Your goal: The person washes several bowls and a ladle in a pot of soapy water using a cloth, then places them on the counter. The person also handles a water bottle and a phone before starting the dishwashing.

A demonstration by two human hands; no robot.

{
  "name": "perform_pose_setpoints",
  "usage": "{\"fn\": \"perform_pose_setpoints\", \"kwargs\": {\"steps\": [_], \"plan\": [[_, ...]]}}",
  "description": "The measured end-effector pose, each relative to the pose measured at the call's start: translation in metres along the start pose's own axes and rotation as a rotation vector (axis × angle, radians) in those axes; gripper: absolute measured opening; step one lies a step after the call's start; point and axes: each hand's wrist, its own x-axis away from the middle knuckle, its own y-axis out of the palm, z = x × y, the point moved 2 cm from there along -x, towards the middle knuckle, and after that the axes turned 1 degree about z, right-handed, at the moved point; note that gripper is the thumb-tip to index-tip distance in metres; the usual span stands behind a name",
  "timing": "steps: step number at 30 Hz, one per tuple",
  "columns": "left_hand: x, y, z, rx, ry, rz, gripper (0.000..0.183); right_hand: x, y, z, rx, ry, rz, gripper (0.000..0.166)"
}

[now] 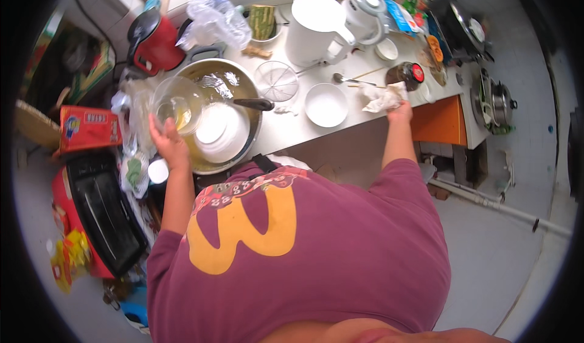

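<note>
My left hand [169, 143] is at the left rim of a large metal basin [256, 85] and grips a clear plastic bowl [171, 85] tilted over it. Liquid stands in the basin around upturned white bowls [223, 133]. A dark handle [253, 104] sticks out across the basin's right rim. In my right hand [400, 111] is a crumpled whitish cloth or paper [382, 98], held above the counter's front edge. Just behind it stands a brown jar with a red lid [406, 74]. Between my hands a white bowl [326, 105] rests on the counter.
A wire skimmer [276, 81], a spoon [342, 78] and a white pitcher [315, 28] occupy the white counter [292, 135]. At back left stands a red kettle [157, 41] beside a plastic bag [216, 21]. A cut squash [262, 22] sits behind the skimmer. Steel pots [501, 103] are far right.
</note>
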Motion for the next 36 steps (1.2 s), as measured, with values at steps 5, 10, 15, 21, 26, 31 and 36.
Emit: {"fn": "perform_pose_setpoints", "kwargs": {"steps": [5, 10, 15, 21, 26, 31, 36], "plan": [[0.004, -0.004, 0.007, 0.018, -0.058, -0.018, 0.069, 0.056, 0.001, 0.039, 0.268, 0.174, 0.163, 0.052], [0.002, -0.005, 0.001, -0.015, -0.084, -0.020, 0.073, 0.007, -0.034, 0.052, 0.295, 0.412, -0.081, 0.036], [0.008, -0.013, -0.005, 0.003, -0.149, 0.040, 0.078, 0.013, -0.012, 0.018, 0.684, 0.135, -0.135, 0.022], [0.014, -0.013, 0.000, 0.030, -0.158, 0.091, 0.079, 0.000, 0.000, -0.039, 0.596, -0.476, 0.037, 0.036], [0.020, -0.011, 0.002, 0.058, -0.161, 0.115, 0.080, 0.003, -0.011, -0.055, 0.179, -0.415, -0.082, 0.033], [0.020, -0.011, 0.001, 0.049, -0.163, 0.120, 0.081, -0.029, -0.035, -0.052, 0.090, -0.297, -0.081, 0.031], [0.019, -0.007, 0.003, 0.045, -0.154, 0.107, 0.077, -0.055, -0.036, -0.052, -0.036, -0.027, -0.231, 0.037]]}}
